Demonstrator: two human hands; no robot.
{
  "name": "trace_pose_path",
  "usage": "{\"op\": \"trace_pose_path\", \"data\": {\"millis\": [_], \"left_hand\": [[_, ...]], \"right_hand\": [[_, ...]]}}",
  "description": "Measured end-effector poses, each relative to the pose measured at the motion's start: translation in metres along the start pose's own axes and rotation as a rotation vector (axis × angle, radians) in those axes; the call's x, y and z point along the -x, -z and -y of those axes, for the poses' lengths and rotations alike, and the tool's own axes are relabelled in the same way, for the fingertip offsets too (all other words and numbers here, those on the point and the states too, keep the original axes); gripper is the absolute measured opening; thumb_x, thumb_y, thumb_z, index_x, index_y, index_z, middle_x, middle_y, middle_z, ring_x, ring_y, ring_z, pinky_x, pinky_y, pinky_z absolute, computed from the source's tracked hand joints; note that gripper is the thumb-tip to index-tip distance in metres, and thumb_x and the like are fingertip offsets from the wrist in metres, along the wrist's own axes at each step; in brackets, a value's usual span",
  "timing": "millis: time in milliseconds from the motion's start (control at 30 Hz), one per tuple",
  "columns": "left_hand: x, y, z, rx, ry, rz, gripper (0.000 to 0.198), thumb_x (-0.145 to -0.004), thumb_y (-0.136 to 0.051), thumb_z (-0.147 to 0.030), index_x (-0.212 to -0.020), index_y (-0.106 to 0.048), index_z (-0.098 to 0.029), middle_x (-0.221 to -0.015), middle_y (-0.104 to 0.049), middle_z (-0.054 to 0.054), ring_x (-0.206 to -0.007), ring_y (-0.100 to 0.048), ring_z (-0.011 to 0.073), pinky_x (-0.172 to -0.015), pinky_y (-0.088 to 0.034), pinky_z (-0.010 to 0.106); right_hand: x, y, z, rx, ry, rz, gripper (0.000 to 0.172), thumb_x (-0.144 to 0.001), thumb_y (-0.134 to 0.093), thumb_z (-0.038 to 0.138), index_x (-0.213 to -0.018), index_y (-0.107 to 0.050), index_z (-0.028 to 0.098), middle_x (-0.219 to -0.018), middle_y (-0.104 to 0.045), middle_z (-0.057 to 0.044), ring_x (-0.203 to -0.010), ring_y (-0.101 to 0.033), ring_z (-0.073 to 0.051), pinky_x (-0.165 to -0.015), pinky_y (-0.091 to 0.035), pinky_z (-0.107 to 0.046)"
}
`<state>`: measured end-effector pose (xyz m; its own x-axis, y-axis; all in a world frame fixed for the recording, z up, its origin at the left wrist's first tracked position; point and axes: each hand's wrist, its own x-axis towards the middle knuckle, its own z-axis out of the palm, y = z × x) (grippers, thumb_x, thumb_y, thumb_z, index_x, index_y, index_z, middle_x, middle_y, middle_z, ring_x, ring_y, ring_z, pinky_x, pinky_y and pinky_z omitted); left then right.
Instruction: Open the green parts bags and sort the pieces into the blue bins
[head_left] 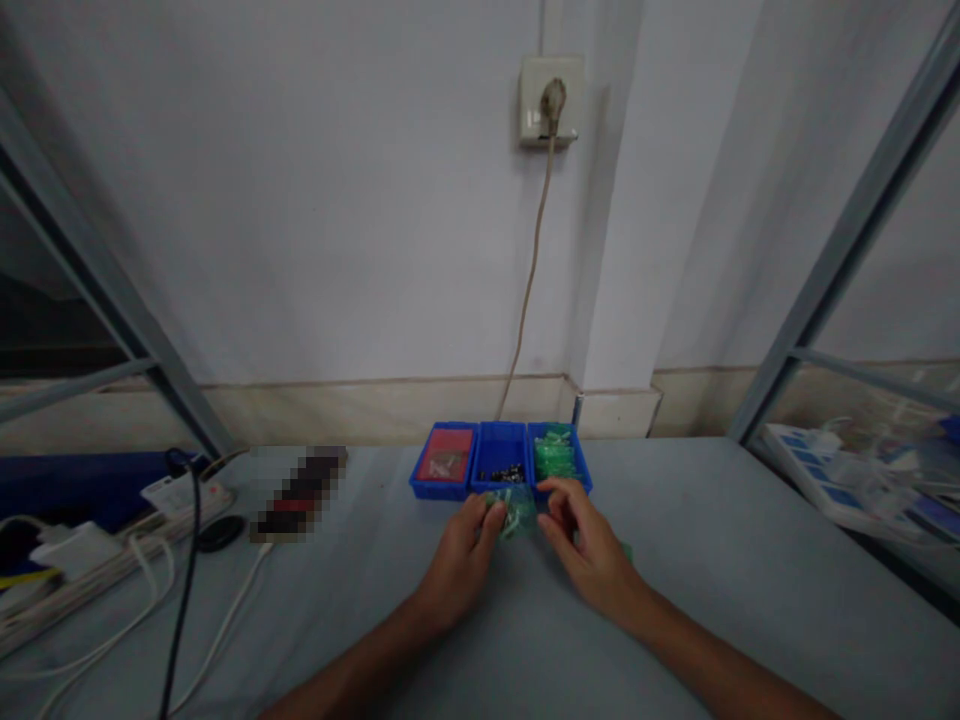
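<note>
Thumb and fingers of my left hand pinch a small clear plastic bag with green on it, held just in front of the blue bins. My right hand is at the bag's right edge, its thumb and index fingertip apart; whether they touch the bag is unclear. A bit of green shows behind this hand, mostly hidden. The left blue bin holds red material and a small clear packet. Small dark and shiny pieces lie in the middle bin. Green packets fill the right bin.
On the left of the grey table are a power strip, cables, a round black object and a blurred-out dark object. A white item with blue squares stands at the right. Metal frame posts flank the table before a wall.
</note>
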<state>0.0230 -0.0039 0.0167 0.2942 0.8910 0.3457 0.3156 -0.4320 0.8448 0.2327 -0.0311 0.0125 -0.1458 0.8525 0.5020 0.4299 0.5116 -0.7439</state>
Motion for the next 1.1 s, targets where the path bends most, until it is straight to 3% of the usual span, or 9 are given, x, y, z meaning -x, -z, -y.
{"op": "trace_pose_path", "data": {"millis": [100,167,267,333,467,600,767,867,1100], "left_hand": [[0.000,-0.001,0.000,0.068,0.030,0.054,0.048,-0.108,-0.042,-0.057,-0.094,-0.067,-0.018,-0.092,-0.069,0.005,-0.087,-0.062,0.0218,-0.082,-0.049,0.032],[0.000,-0.001,-0.002,0.095,0.031,0.090,0.049,-0.107,-0.043,-0.058,-0.096,-0.068,-0.018,-0.094,-0.070,0.005,-0.089,-0.062,0.0221,-0.084,-0.050,0.032],[0.001,0.001,-0.004,0.082,0.020,0.109,0.054,-0.110,-0.036,-0.056,-0.087,-0.067,-0.018,-0.091,-0.068,0.005,-0.089,-0.062,0.0216,-0.085,-0.049,0.032],[0.001,0.001,-0.004,0.059,-0.003,0.099,0.055,-0.111,-0.032,-0.051,-0.082,-0.064,-0.018,-0.088,-0.065,0.005,-0.087,-0.061,0.0204,-0.085,-0.049,0.032],[0.003,-0.001,0.001,0.020,-0.045,0.076,0.020,-0.107,-0.050,-0.033,-0.117,-0.062,-0.022,-0.101,-0.065,0.004,-0.083,-0.059,0.0173,-0.077,-0.050,0.028],[0.003,-0.002,0.004,-0.032,-0.180,0.095,0.048,-0.095,-0.058,-0.013,-0.140,-0.056,-0.029,-0.123,-0.061,0.008,-0.096,-0.061,0.0190,-0.079,-0.052,0.029],[0.001,0.002,-0.003,-0.085,-0.192,0.078,0.013,-0.101,-0.060,-0.029,-0.104,-0.072,-0.022,-0.104,-0.063,0.007,-0.092,-0.060,0.0209,-0.081,-0.051,0.032],[-0.001,0.002,-0.003,-0.120,-0.149,-0.008,0.036,-0.106,-0.055,-0.039,-0.077,-0.061,-0.019,-0.085,-0.059,0.004,-0.081,-0.056,0.0196,-0.076,-0.047,0.031],[-0.002,-0.002,0.004,-0.182,-0.118,0.096,0.038,-0.104,-0.057,-0.043,-0.075,-0.062,-0.020,-0.084,-0.060,0.004,-0.082,-0.057,0.0207,-0.076,-0.045,0.032]], "right_hand": [[-0.001,0.001,0.000,0.059,0.106,0.019,0.045,-0.103,-0.058,0.027,-0.148,-0.051,0.029,-0.110,-0.057,-0.007,-0.081,-0.056,-0.020,-0.073,-0.050,-0.032],[-0.001,0.001,0.002,0.080,0.137,0.048,0.043,-0.101,-0.064,0.031,-0.143,-0.057,0.029,-0.112,-0.058,-0.008,-0.083,-0.057,-0.020,-0.073,-0.051,-0.032],[-0.001,0.002,0.003,0.068,0.126,0.123,0.021,-0.104,-0.061,0.040,-0.113,-0.070,0.023,-0.095,-0.062,-0.004,-0.082,-0.058,-0.019,-0.074,-0.048,-0.030],[-0.002,0.003,0.003,0.048,0.050,0.133,0.034,-0.108,-0.053,0.044,-0.088,-0.066,0.021,-0.077,-0.057,0.000,-0.072,-0.055,-0.017,-0.069,-0.043,-0.028],[-0.005,0.000,-0.004,-0.073,-0.108,0.075,0.049,-0.107,-0.049,0.055,-0.074,-0.054,0.020,-0.068,-0.047,0.004,-0.065,-0.048,-0.014,-0.062,-0.036,-0.026],[-0.007,-0.004,-0.012,-0.261,-0.185,0.101,0.052,-0.103,-0.054,0.063,-0.072,-0.053,0.020,-0.066,-0.044,0.005,-0.062,-0.044,-0.013,-0.060,-0.036,-0.025],[-0.007,-0.002,-0.009,-0.188,-0.142,0.088,0.043,-0.107,-0.050,0.056,-0.088,-0.063,0.020,-0.076,-0.057,0.001,-0.072,-0.054,-0.016,-0.067,-0.044,-0.027],[-0.005,0.003,-0.002,-0.063,-0.004,0.022,0.030,-0.111,-0.044,0.044,-0.113,-0.064,0.022,-0.100,-0.066,-0.005,-0.094,-0.062,-0.021,-0.087,-0.049,-0.033],[-0.002,0.003,0.000,0.096,0.124,0.101,0.034,-0.106,-0.061,0.037,-0.138,-0.057,0.027,-0.122,-0.067,-0.009,-0.107,-0.063,-0.025,-0.095,-0.052,-0.041]]}}
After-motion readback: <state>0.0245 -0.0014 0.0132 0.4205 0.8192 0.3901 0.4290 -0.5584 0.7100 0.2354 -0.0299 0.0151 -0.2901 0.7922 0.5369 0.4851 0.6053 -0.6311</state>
